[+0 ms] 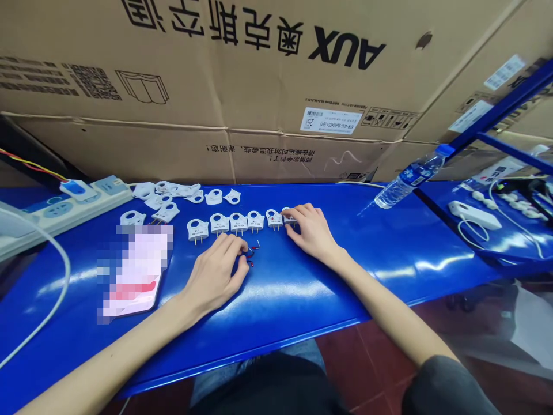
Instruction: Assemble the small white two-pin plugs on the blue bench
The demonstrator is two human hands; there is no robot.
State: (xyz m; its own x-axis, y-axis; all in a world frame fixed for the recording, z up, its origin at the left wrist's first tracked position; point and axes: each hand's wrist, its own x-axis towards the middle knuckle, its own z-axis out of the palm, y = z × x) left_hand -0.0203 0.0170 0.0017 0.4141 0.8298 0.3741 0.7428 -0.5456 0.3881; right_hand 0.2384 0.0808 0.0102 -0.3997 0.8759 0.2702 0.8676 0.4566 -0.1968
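Note:
Several white two-pin plug pieces (238, 223), each with a round hole in its upper part, are lined up on the blue table. At the right end of the row, my right hand (313, 230) has its thumb and fingers around one white plug piece (289, 215), partly covered by the fingers. My left hand (220, 271) rests in front of the row with curled fingers. By its fingertips lie several tiny red-and-black parts with thin metal leads (253, 249); whether the fingers pinch one is hidden.
More white ring-shaped plug pieces (170, 193) lie loosely behind the row. A phone (138, 271) lies to the left, near a power strip (64, 213). A water bottle (410, 178) leans at the right beside a blue rack bar. Cardboard boxes (259, 86) stand behind the blue table (280, 311).

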